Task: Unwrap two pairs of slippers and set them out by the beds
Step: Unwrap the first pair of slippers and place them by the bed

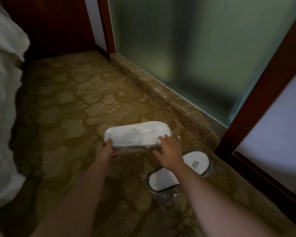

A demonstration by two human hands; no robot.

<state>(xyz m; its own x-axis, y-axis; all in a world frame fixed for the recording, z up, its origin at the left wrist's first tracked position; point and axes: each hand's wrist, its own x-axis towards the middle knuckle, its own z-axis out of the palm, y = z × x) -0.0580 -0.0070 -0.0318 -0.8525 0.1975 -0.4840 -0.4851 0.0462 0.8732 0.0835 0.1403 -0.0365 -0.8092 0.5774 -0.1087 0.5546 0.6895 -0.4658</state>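
A pair of white slippers in clear plastic wrap [137, 134] is held above the carpet. My left hand [105, 149] grips its left end, thumb on top. At the pack's right end my right hand [169, 152] has its fingers spread and fairly straight, touching the wrap. A second wrapped pair of white slippers [193, 164] with dark trim lies on the carpet below my right forearm, partly hidden by it.
A bed with white linen [3, 93] fills the left side. A frosted glass panel [186, 48] on a marble sill [161, 94] runs along the right, framed in dark wood [256, 93]. Patterned carpet [72, 100] lies between them.
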